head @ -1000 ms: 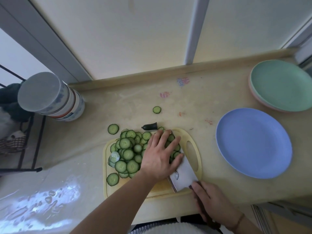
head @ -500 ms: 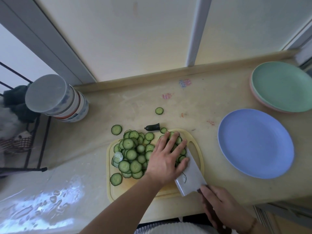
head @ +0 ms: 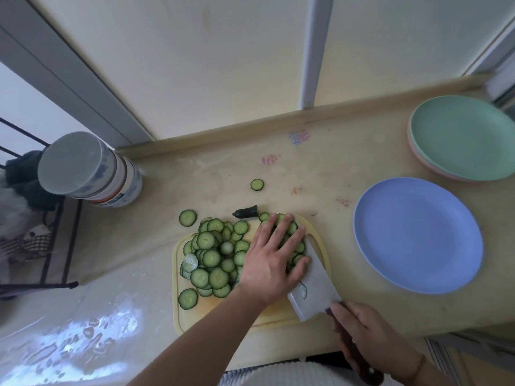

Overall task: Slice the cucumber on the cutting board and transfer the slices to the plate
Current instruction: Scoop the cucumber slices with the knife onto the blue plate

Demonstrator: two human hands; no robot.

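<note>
Slices (head: 214, 254) lie under flat left hand (head: 274, 260) (fingers spread); right hand (head: 367, 338) grips cleaver (head: 315, 285).

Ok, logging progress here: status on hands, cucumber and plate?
Left hand flat on green cucumber slices, yellow cutting board. Right hand grips steel cleaver. Blue plate bare. Path clear.

A home kitchen: stacked bowls (head: 92, 168) at nine o'clock on the table (head: 320, 174), plates (head: 462, 137) at two, window frame (head: 312, 51) at twelve.
</note>
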